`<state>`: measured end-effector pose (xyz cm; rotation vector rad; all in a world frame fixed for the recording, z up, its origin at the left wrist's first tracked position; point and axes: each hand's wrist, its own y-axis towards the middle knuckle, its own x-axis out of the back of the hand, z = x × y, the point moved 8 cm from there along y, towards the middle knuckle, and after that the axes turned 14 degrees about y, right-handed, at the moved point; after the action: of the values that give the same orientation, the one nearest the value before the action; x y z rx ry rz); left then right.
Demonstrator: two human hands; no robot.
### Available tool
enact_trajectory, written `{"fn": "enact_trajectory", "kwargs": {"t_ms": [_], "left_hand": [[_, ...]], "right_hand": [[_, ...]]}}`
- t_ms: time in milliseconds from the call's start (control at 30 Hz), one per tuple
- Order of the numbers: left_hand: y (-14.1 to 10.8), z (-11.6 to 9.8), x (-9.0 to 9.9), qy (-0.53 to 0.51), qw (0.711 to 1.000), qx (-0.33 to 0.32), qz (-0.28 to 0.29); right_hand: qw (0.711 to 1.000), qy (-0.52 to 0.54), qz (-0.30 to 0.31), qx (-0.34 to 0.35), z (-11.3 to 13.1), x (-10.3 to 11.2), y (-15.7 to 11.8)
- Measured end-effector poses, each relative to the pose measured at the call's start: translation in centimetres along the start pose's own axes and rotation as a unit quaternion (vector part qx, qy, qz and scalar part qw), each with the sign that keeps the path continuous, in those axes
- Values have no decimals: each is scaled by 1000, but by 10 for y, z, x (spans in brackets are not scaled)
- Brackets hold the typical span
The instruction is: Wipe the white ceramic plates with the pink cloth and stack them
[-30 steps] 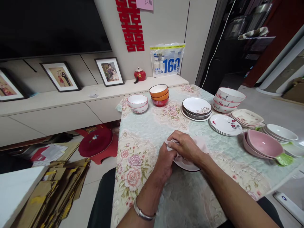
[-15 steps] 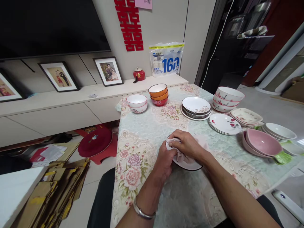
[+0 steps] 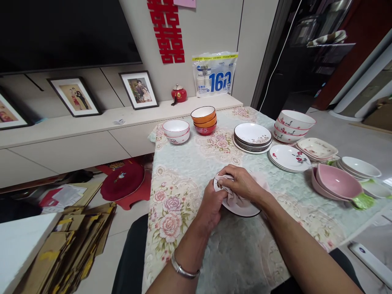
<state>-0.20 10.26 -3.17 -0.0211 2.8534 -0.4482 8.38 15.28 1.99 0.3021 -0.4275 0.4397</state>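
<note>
A white plate with a dark rim [image 3: 245,212] is held tilted just above the table in front of me. My left hand [image 3: 213,199] grips its left edge, thumb over the top. My right hand [image 3: 240,183] is closed on a pale pink cloth [image 3: 234,199] and presses it against the plate's upper face near the left rim. A brown printed pattern shows beside the fingers. Cloth and hands hide much of the plate. Beyond them stands a stack of similar dark-rimmed plates [image 3: 252,134].
Orange and red bowls [image 3: 203,115] and white bowls [image 3: 176,131] stand at the far left of the flowered tablecloth [image 3: 171,220]. To the right are flower-printed plates [image 3: 289,158], tall white bowls [image 3: 294,126], pink leaf-shaped dishes [image 3: 338,181] and small white bowls [image 3: 361,167].
The right hand and cloth have shifted very slightly on the plate, baring a little more of the brown pattern near the rim. The left hand keeps its grip.
</note>
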Motion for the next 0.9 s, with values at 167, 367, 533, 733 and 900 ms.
{"fn": "enact_trajectory", "kwargs": {"t_ms": [167,367,533,733,900], "left_hand": [[0,0,-1,-5,1000,-1,5],[-1,-2,0,-4,1000,5,-5],[-1,1,1,1,1000,9,-6],[0,2,2,4,1000,8,1],[-3,1,2,2,1000,25,2]], "right_hand": [[1000,-4,-1,-1,-1,0,0],[1000,1,-2,-4,-1,1,0],[1000,-10,5,10,6,-3,-2],[998,-67,-13,-7,-1,8,-1],[979,-173,-91,-60,-8,23,-4]]}}
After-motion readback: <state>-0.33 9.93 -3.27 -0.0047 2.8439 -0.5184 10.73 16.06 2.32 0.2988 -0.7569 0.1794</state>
